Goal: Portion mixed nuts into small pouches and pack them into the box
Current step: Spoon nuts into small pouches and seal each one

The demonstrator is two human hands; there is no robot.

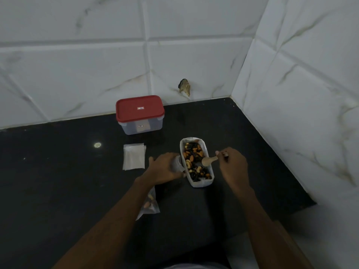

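A white oblong tray of mixed nuts (196, 161) lies on the black counter. My right hand (233, 164) pinches the handle of a small wooden spoon (208, 160), whose bowl sits over the nuts. My left hand (165, 167) holds a small clear pouch (177, 164) against the tray's left side. A filled pouch of nuts (150, 203) lies under my left forearm, partly hidden. A stack of empty pouches (134, 156) lies to the left. The clear box with a red lid (140, 114) stands shut at the back.
The black counter (58, 171) ends at white marble-look tiled walls behind and on the right (301, 94). A chipped hole in the tile (184, 86) shows above the counter's back edge. A light glare spot (97, 145) lies left of the pouch stack.
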